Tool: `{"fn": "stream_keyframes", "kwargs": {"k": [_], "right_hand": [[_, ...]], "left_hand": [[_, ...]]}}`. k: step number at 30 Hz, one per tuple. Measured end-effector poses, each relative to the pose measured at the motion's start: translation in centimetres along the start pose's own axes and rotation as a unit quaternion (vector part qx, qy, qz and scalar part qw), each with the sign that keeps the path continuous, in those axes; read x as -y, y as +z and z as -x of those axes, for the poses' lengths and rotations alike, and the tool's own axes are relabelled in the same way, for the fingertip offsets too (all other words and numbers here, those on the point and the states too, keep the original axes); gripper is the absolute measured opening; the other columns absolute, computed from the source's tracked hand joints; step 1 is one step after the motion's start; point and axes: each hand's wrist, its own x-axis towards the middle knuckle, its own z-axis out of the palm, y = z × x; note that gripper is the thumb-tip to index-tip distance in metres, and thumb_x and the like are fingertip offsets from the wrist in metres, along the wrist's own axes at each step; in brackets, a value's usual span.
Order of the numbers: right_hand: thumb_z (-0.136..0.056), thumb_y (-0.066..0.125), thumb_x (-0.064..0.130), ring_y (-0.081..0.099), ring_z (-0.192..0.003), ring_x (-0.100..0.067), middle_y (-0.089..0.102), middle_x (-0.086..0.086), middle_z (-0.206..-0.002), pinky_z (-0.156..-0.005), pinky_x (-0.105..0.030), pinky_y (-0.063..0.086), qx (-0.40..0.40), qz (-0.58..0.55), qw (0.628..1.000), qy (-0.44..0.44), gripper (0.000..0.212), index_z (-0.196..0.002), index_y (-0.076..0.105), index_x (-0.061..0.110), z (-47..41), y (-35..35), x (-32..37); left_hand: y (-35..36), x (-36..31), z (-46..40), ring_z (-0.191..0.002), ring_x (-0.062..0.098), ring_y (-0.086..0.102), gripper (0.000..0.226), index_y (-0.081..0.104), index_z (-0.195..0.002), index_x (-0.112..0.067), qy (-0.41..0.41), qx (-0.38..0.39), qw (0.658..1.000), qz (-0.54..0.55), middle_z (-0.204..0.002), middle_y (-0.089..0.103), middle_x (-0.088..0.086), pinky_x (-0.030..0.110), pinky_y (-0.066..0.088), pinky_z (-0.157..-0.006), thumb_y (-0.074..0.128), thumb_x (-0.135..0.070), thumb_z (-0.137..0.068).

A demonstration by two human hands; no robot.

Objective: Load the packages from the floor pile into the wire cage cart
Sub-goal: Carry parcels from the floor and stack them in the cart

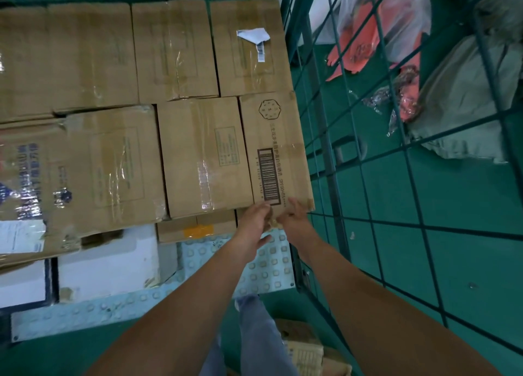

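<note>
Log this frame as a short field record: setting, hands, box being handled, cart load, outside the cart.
setting: green wire cart, seen from above
left hand: at near edge of barcode box
right hand: same edge, beside the left
grip: unclear
cart load: taped cartons packed tight; white boxes lower down
outside: orange bags, grey sack on the floor

I see both bare forearms stretched forward and down, converging until the hands sit just beside each other. My left hand has its fingers extended, thumb side up. My right hand is beside it, fingers straight and spread slightly. Neither hand curls into a grip from what I can tell.
</note>
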Motion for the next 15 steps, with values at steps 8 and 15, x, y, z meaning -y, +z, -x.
{"fn": "stream_keyframes", "kwargs": {"k": [8,15], "right_hand": [[-0.103,0.051,0.012,0.051,-0.124,-0.021,0.052,0.000,-0.144,-0.104,-0.033,0.039,-0.016,0.123,0.989,-0.083,0.047,-0.141,0.035,0.036,-0.6,1.0,-0.3],[-0.105,0.052,0.017,0.049,-0.130,-0.026,0.054,-0.008,-0.131,-0.110,-0.035,0.038,-0.004,0.143,0.990,-0.011,0.059,-0.158,0.027,0.014,2.6,2.1,-0.1]], "left_hand": [[-1.4,1.4,-0.5,-0.109,0.018,0.065,0.073,0.010,-0.160,-0.042,0.194,-0.059,0.934,-0.295,-0.142,0.058,-0.005,0.034,0.055,-0.086,0.045,-0.052,-0.096],[-2.9,0.3,3.9,-0.114,0.021,0.063,0.046,0.056,-0.143,-0.023,0.167,-0.038,0.917,-0.361,-0.140,0.062,0.004,0.031,0.050,-0.091,0.047,-0.047,-0.104]]}}
